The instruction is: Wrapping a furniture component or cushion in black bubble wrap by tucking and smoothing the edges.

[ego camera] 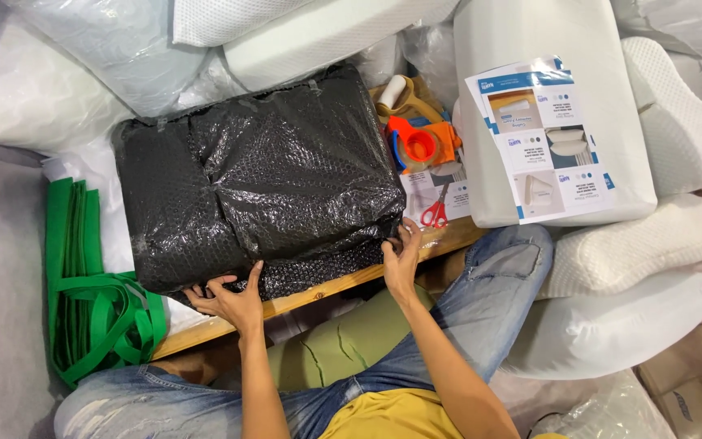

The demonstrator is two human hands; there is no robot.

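**Mia:** Looking down from the head camera, where is the black bundle (257,183)?

**Sam:** It lies on the wooden board (318,294), just past the person's knees. It is wrapped in bubbly black plastic. Its long way runs left to right, a bit tilted.

**Mia:** Where are the hands?

**Sam:** Both are at the near edge of the bundle. The left hand (229,302) is at the near middle, fingers spread and flat, touching the wrap. The right hand (401,256) is at the near right corner. Its fingers are bent on the wrap there, maybe pinching it, but I cannot tell for sure.

**Mia:** Which hand is closer to the bundle?

**Sam:** They are the same. Both touch it. The bundle lies away from both hands, toward the far side.

**Mia:** How many things are there?

**Sam:** One black bundle. Two hands. One orange tape holder (418,145), just right of the bundle's far right corner. One pair of red scissors (435,213), right of the bundle, near the right hand. One roll of brown tape (404,99), just behind the tape holder. One pile of green bags (83,276), left of the bundle. One big white roll (546,32) with paper sheets (538,138) on it, right of the bundle. Many white pillows (635,252) lie behind and to the right of the bundle.
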